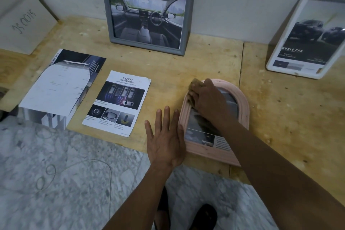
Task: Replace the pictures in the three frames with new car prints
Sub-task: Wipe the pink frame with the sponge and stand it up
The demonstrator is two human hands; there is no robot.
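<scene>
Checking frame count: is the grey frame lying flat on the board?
No, the grey frame stands upright, leaning back against the wall.

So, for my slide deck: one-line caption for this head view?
Right hand wipes the pink arched frame with a cloth; left hand steadies it.

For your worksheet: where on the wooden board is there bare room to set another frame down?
Bare board lies between the pink arched frame and white frame, and between the grey frame and safety leaflet. Crowded around the left hand.
</scene>
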